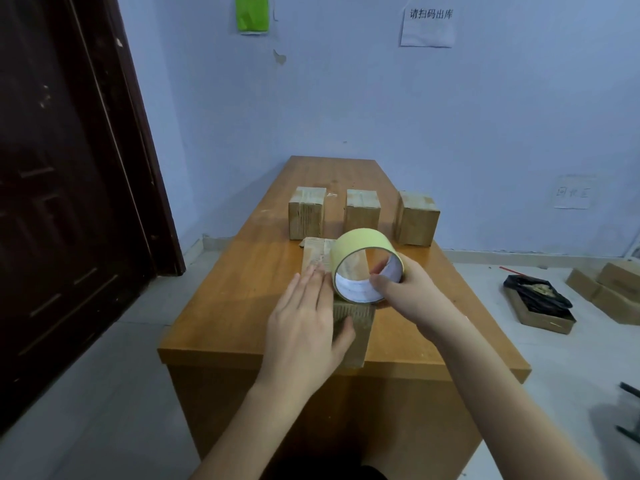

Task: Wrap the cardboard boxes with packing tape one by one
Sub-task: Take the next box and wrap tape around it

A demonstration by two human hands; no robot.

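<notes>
Both hands on near box [353, 327]: left hand [304, 327] flat, right hand [405, 292] gripping tape roll [363, 268].

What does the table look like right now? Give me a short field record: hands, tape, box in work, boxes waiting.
left hand: flat, fingers straight, pressing on the box in work
right hand: grips the tape roll, thumb inside its core
tape roll: yellow, on edge atop the box in work
box in work: lying long, near table edge
boxes waiting: three upright in a row behind
table: wooden
</notes>
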